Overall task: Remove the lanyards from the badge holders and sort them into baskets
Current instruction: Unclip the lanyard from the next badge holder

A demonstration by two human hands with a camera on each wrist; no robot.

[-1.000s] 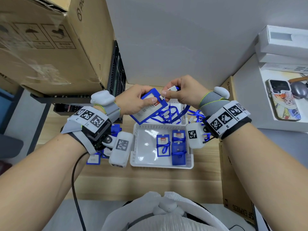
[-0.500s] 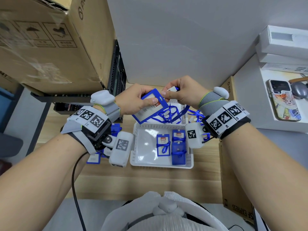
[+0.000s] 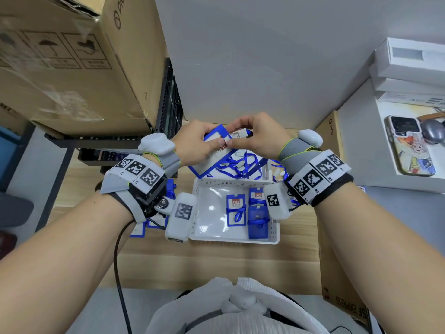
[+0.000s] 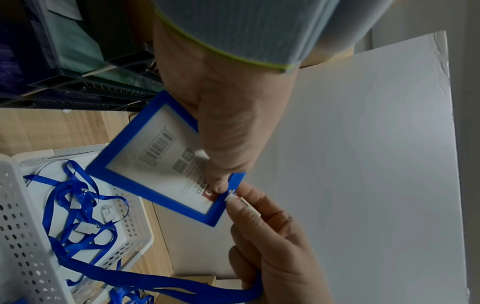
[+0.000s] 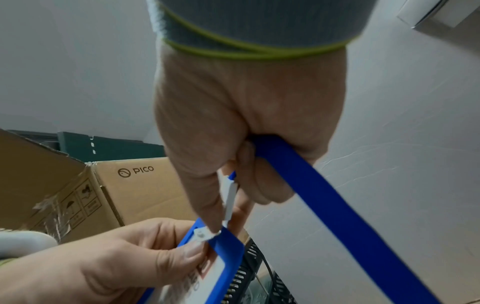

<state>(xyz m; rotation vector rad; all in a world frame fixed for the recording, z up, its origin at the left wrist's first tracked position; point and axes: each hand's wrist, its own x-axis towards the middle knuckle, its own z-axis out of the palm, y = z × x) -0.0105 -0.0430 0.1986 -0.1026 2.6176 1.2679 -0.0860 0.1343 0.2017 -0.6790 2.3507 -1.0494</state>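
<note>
My left hand grips a blue-framed badge holder with a barcode card inside, thumb pressed on its top edge. My right hand pinches the white lanyard clip at the holder's slot, and the blue lanyard ribbon runs through its curled fingers. Both hands hover above the far white basket, which holds several loose blue lanyards. The near white basket holds badge holders with lanyards tied round them.
A large cardboard box on a black rack fills the left. More blue holders lie on the wooden table under my left wrist. A brown carton and a white desk with a phone stand at right.
Both hands have drawn closer together over the holder's top edge. My right thumb and forefinger now work the white clip at the slot. The holder has tipped slightly.
</note>
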